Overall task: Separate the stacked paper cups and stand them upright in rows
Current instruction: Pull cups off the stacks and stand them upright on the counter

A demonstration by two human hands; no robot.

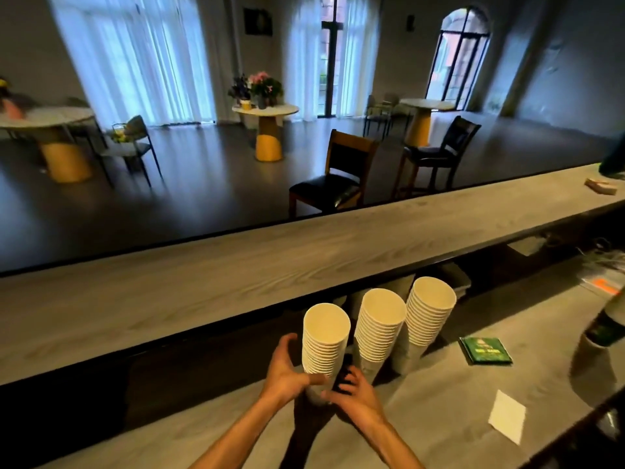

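Both hands clasp the nearest cup stack (325,340) at its base. Left hand (287,370) fingers curl around its far side; right hand (355,392) fingers spread against its near side. Two more stacks (406,330) stand just beyond the right fingertips.

Daylight is glowing through curtained tall windows (135,52); round tables (265,110) and dark-seated chairs (338,177) are standing on grey floor (209,184), well beyond the long wooden bar top (304,252).

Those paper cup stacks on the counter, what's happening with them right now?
A person stands behind a counter with three tall stacks of paper cups. The left hand curls round the lower part of the left stack, and the right hand reaches in at its base. The middle stack and right stack are untouched. No single cups stand in rows yet.
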